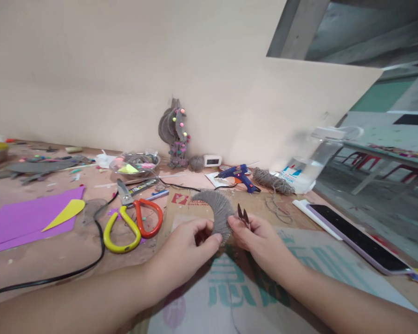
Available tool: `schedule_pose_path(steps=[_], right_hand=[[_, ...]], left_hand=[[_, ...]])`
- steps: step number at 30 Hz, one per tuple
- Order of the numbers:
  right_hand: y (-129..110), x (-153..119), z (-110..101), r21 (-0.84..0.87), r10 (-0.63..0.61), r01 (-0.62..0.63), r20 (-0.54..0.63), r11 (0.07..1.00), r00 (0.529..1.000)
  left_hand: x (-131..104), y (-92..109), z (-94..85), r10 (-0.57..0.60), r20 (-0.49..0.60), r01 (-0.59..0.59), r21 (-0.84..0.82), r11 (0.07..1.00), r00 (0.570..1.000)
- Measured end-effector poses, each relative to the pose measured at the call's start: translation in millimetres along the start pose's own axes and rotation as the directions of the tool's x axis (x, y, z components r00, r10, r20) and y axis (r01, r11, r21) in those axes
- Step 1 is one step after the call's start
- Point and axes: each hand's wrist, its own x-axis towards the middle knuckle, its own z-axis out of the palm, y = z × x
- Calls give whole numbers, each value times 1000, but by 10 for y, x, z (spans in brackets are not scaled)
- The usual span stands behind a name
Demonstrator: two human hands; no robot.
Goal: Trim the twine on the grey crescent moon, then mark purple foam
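Head view: I'm pinching the grey crescent (pixel 220 206) above the cardboard (pixel 184 208), left hand (pixel 190 247) gripping its lower end, right hand (pixel 263 242) touching its right edge while holding dark snips (pixel 245 216), its long axis curving up-left, away from me.

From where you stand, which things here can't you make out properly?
All in the head view:
- Right palm: turned away, hidden by its own back.
- Small screen's reading: too small.
- Bowl's contents: jumbled, blurred.
- Left forearm: cut off by the picture's edge.
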Motion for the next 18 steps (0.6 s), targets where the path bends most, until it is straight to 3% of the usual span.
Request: schedule_pose_path(steps=[6,14,18], right_hand=[[-35,-14,-14,3,-2,2,-40,1000,999],[50,43,-24,81,45,-48,49,996,998],[-85,39,-117,-157,-94,100,47,983,994]], left_hand=[[-32,15,-5,-18,19,17,51,999,1000],[-45,14,-45,0,32,-1,31,1000,1000],[-15,15,-40,-65,34,68,-91,994,997]])
